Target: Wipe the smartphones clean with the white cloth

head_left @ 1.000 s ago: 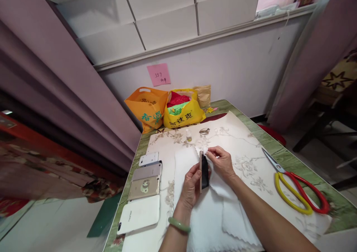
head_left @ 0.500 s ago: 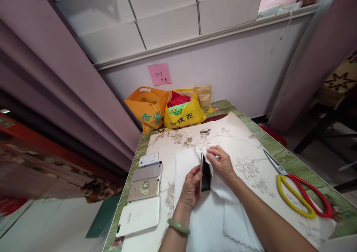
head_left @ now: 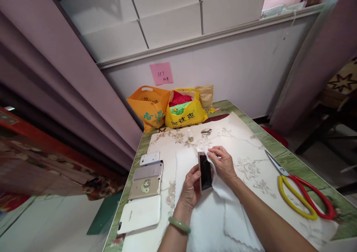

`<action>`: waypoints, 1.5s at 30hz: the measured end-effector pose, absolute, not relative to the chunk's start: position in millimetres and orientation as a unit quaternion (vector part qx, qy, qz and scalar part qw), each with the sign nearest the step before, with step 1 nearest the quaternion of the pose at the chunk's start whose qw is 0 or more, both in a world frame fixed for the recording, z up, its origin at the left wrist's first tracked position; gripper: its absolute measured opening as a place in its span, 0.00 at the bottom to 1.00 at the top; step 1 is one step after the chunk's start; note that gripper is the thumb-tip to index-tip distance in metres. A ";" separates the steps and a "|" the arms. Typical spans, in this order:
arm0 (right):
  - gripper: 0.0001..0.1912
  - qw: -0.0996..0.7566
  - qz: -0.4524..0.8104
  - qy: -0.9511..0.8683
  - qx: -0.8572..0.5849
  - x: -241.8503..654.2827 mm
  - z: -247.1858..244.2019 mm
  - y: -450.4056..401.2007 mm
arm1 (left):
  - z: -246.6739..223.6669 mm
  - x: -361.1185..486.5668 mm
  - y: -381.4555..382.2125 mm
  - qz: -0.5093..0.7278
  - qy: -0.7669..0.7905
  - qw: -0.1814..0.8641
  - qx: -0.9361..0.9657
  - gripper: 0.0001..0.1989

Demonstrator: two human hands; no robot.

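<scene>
My left hand, with a green bangle on its wrist, grips a phone by its left side, the dark screen tilted up. My right hand pinches a white cloth at the phone's upper right edge. The cloth hangs down beneath that hand. More white cloth lies spread under both hands. To the left several phones rest in a column, among them a white one and a gold one with a ring.
Large scissors lie at the right. A small bottle and glasses are beyond my hands. An orange bag, a yellow bag and a brown pouch stand at the back of the table.
The phone has turned so that more of its screen faces me. My right hand and the cloth have shifted slightly along its upper right edge. The view has moved a little.
</scene>
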State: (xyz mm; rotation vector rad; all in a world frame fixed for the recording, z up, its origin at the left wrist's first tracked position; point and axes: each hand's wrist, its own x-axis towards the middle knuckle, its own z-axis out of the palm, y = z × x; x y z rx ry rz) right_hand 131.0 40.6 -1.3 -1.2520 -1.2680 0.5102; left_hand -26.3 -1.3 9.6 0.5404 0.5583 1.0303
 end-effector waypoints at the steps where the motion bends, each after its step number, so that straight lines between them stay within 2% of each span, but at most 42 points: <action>1: 0.13 0.600 0.214 -0.546 -0.544 130.5 -1.4 40.2 | 10.1 -26.4 -1.4 0.480 0.258 0.799 0.256 0.22; 7: 0.12 0.612 0.213 -0.530 -0.547 128.9 -1.3 39.0 | 11.3 -26.6 -1.6 0.482 0.254 0.793 0.273 0.24; 17: 0.10 0.606 0.198 -0.590 -0.495 128.2 0.1 36.6 | 13.1 -24.0 -2.7 0.470 0.268 0.805 0.243 0.19; 25: 0.10 0.483 0.198 -0.740 -0.425 123.0 3.9 30.6 | 5.6 -20.6 2.7 0.529 0.290 0.785 0.142 0.20; 34: 0.08 0.427 0.214 -0.819 -0.318 125.0 10.2 29.2 | 4.0 -20.2 3.2 0.581 0.295 0.752 0.099 0.24; 41: 0.08 0.409 0.198 -0.808 -0.376 140.1 0.6 38.0 | 2.5 -18.2 4.8 0.604 0.283 0.739 0.100 0.22; 45: 0.09 0.435 0.180 -0.752 -0.462 139.9 -6.2 39.3 | 9.3 -18.6 4.4 0.590 0.304 0.743 0.084 0.18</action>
